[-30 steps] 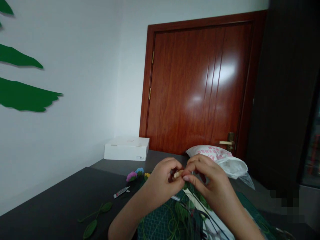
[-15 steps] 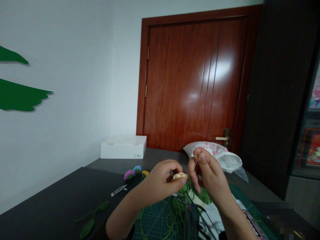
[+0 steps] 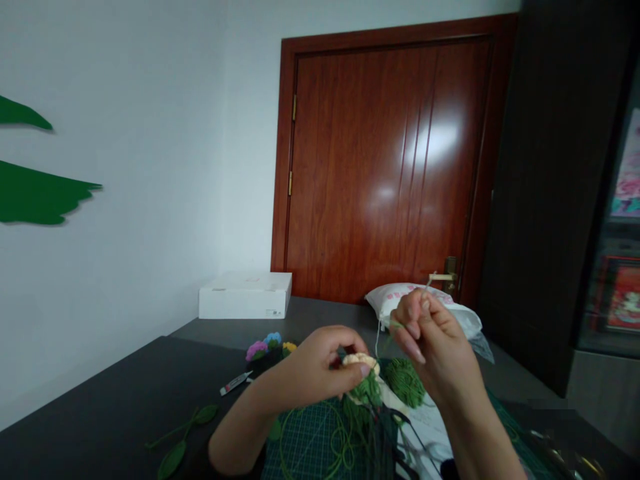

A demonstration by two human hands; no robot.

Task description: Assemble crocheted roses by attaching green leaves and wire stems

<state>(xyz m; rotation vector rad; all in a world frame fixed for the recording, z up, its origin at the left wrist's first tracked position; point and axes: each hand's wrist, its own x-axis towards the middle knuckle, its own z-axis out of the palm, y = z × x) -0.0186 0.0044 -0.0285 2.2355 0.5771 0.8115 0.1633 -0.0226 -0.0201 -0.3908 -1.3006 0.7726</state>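
My left hand (image 3: 325,363) pinches a cream crocheted piece (image 3: 361,362) between thumb and fingers, green crocheted work hanging just below it. Up and to the right, my right hand (image 3: 433,333) is closed in a pinch on a thin pale strand of yarn (image 3: 429,283), whose end pokes out above the fingertips. Between the hands, a pale length of strand rises from the cream piece. A bit of green yarn also shows by the right fingers. Whether a needle is among them I cannot tell. A green yarn ball (image 3: 405,383) lies below and between the hands.
A green cutting mat (image 3: 313,433) with loose green yarn lies under my hands. To the left are a small glue tube (image 3: 235,383), a green leaf stem (image 3: 187,427) and crocheted flowers (image 3: 257,350). Behind stand a white box (image 3: 245,297) and a white plastic bag (image 3: 387,301).
My right hand has moved right, away from the cream piece, drawing out the pale strand. My left hand stays nearly in place. The green yarn ball shows more fully.
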